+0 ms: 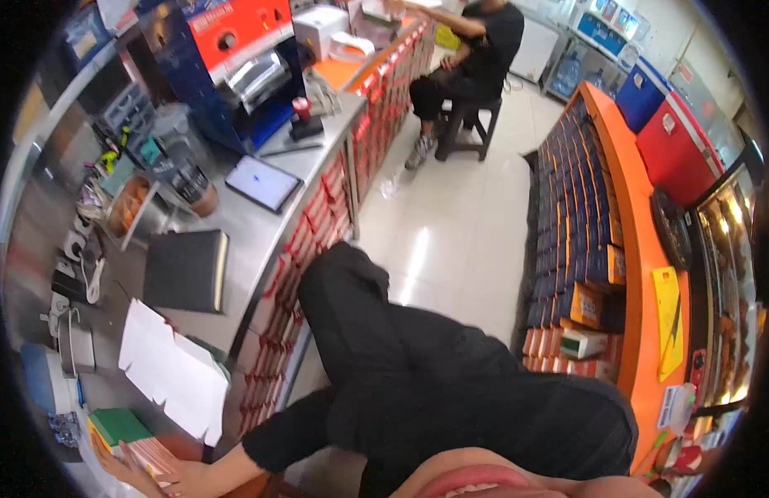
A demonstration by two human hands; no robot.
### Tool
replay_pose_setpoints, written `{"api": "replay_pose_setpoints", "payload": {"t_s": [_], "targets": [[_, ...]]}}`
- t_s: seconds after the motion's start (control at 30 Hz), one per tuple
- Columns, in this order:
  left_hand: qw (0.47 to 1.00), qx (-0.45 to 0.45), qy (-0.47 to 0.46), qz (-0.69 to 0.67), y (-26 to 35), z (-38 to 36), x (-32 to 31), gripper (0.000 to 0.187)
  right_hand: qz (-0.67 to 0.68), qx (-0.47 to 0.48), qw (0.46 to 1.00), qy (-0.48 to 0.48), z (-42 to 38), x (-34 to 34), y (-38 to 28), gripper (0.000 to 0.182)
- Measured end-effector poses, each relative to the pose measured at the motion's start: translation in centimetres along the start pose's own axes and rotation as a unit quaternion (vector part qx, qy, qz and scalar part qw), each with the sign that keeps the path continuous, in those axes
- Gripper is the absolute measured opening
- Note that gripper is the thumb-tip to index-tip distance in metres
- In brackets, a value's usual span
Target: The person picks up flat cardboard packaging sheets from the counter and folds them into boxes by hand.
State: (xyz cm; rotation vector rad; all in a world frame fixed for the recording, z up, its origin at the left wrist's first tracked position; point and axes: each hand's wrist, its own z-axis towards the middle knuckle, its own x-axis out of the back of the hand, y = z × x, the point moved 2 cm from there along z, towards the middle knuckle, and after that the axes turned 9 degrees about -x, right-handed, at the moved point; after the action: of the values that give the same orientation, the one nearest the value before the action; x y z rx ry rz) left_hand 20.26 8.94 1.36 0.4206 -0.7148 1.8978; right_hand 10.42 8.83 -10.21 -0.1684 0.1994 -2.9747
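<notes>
At the lower left, on the steel counter, lies a bundle of green, white and red cartons (123, 425); it looks like flat cartons or boxes, but the blur hides which. My left hand (123, 469) lies along its near side with the fingers against it. My right hand (179, 479), reaching across from a black sleeve, is closed at the bundle's right end. Both hands are partly cut off or overlap at the lower edge. Just beyond them is a torn-edged white sheet (175, 365), with a dark book (185, 270) farther up.
A tablet (264, 183), a cup with brown drink (192, 184) and a blue-red machine (235, 50) stand along the counter. Packed cartons (571, 224) fill the orange shelf (613, 166) at right. Another person (484, 50) sits on a black stool (472, 120).
</notes>
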Motion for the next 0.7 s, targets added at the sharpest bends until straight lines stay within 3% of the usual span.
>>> {"api": "replay_pose_setpoints", "payload": {"t_s": [0.03, 0.1, 0.13, 0.2, 0.27, 0.33, 0.37, 0.5, 0.6, 0.7], "targets": [[0.999, -0.004, -0.044, -0.003, -1.5, -0.1, -0.2, 0.068, 0.291, -0.174, 0.89, -0.304, 0.4, 3.4, -0.8, 0.035], [0.994, 0.012, -0.109, -0.008, -3.3, -0.3, -1.1, 0.084, 0.215, -0.038, 0.939, -0.264, 4.3, 17.3, -1.6, 0.038], [0.996, 0.027, -0.073, 0.034, -4.1, -1.2, -1.8, 0.089, 0.15, -0.096, 0.8, -0.573, 6.5, 21.0, -1.8, 0.036], [0.992, 0.055, 0.001, 0.116, -4.7, -3.0, -3.6, 0.098, 0.314, -0.134, 0.846, -0.41, 2.7, 23.3, -2.0, 0.032], [0.988, 0.064, 0.008, 0.139, -3.4, -3.4, -3.0, 0.097, 0.461, -0.17, 0.844, -0.217, -3.5, 24.8, -1.4, 0.028], [0.986, 0.076, 0.005, 0.148, -0.7, -3.3, -1.4, 0.096, 0.456, -0.219, 0.777, -0.376, -4.5, 30.1, 0.9, 0.021], [0.985, 0.082, 0.001, 0.15, 0.0, -3.3, -0.7, 0.096, 0.352, -0.24, 0.671, -0.606, -4.3, 34.4, 3.0, 0.017], [0.982, 0.108, -0.036, 0.152, 2.4, -3.8, 0.7, 0.094, 0.289, -0.385, 0.701, -0.527, -8.6, 40.4, 6.8, 0.023], [0.976, 0.13, -0.082, 0.154, 3.3, -3.9, 1.0, 0.093, 0.307, -0.48, 0.66, -0.49, -8.0, 44.0, 8.8, 0.023], [0.96, 0.166, -0.163, 0.155, 3.3, -4.5, 0.9, 0.092, 0.318, -0.519, 0.664, -0.435, -8.6, 45.2, 9.3, 0.024]]}}
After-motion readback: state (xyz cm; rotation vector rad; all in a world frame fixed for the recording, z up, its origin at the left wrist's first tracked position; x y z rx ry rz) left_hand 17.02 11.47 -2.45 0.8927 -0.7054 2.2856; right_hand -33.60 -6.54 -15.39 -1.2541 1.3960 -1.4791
